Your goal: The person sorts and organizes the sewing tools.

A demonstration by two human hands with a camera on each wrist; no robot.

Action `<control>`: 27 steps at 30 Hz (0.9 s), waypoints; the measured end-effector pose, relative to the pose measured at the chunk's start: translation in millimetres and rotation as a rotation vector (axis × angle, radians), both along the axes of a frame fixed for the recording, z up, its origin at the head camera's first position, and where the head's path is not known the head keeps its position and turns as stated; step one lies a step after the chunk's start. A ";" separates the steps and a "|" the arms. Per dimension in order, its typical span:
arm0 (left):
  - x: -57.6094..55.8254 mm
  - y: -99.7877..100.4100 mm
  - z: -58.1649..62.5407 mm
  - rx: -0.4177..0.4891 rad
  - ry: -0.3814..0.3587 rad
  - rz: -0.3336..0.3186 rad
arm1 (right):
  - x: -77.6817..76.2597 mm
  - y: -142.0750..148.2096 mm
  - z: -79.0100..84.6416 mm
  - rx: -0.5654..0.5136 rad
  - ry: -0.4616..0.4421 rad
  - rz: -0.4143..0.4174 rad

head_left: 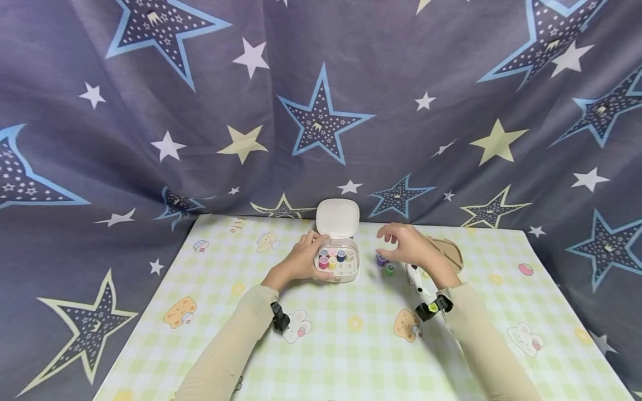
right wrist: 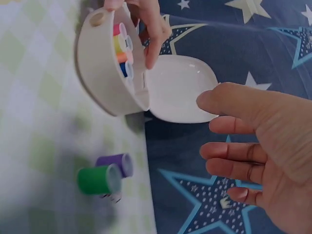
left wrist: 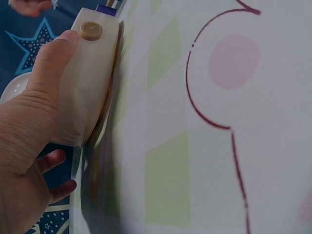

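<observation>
A cream sewing box stands with its white lid raised at the back. Several thread spools sit inside, among them a pink spool, a yellow spool and a dark blue spool. My left hand grips the box's left end, thumb at the front near the round tan latch and fingers over the back. To the right of the box, a purple spool and a green spool are on the table. Above them my right hand hovers with loosely bent fingers, holding nothing.
A tan oval tray or cover lies behind the right forearm. Small white and black items lie partly hidden under that wrist. The checked tablecloth reaches back to a starry curtain.
</observation>
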State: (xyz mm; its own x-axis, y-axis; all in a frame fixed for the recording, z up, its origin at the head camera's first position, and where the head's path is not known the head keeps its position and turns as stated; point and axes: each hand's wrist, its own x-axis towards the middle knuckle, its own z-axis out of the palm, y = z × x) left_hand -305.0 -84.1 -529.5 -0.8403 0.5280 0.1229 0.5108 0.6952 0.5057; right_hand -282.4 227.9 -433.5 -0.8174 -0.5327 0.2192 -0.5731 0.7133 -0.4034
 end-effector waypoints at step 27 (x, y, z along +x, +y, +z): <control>-1.8 1.2 -2.0 0.002 0.005 0.002 | 19.8 26.6 -60.6 0.011 0.001 -0.055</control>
